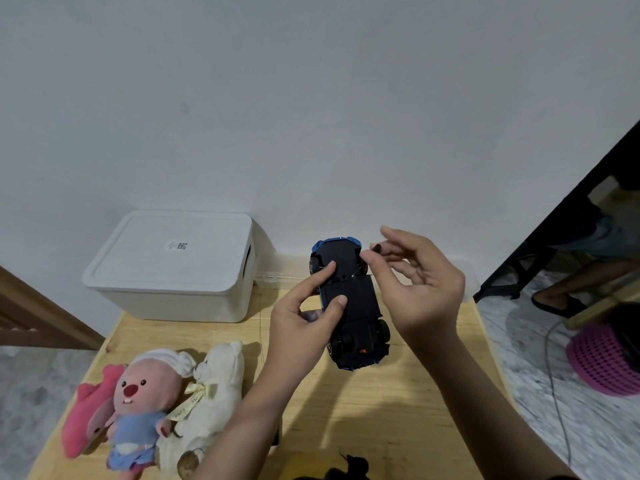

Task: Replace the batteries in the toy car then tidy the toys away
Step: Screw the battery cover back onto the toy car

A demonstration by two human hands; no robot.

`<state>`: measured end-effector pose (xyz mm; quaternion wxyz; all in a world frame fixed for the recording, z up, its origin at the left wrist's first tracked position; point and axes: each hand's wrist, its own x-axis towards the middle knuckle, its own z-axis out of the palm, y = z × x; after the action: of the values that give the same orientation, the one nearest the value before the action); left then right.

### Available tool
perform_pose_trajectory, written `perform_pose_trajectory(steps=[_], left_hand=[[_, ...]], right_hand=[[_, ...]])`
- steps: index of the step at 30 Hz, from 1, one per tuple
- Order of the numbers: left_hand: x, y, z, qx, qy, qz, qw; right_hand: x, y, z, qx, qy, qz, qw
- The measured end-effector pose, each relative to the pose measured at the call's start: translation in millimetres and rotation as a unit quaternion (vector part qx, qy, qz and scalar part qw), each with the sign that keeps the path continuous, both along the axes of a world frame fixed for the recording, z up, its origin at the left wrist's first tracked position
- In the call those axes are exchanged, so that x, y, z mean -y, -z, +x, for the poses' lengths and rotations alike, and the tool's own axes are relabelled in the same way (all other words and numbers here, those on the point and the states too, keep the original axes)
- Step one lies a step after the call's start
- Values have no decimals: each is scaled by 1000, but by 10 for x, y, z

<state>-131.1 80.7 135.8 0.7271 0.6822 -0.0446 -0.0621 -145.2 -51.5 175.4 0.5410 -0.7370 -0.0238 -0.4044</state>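
In the head view the left hand point(304, 318) grips the upturned toy car point(349, 303) above the table point(381, 410), while at its one o'clock the right hand point(415, 282) pinches a small dark piece point(376, 247), perhaps a battery, which could slip and roll off.

A wooden table point(381, 410) carries a lidded white box point(173, 268) and three plush toys point(152, 403).

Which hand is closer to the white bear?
Left. The left hand holds the toy car just above and right of the white bear; the right hand is farther, beyond the car.
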Motion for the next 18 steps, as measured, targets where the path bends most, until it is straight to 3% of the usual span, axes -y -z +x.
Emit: perform_pose_trajectory(steps=[6, 13, 18], left_hand=[[-2, 8, 2, -5, 2, -4, 1000], [10, -8, -3, 1, 1, -4, 1000], [3, -13, -3, 1, -5, -6, 1000]], right_hand=[[5, -29, -21, -40, -43, 58, 997], [20, -34, -43, -46, -50, 61, 996], [40, -13, -32, -30, -33, 8, 999]])
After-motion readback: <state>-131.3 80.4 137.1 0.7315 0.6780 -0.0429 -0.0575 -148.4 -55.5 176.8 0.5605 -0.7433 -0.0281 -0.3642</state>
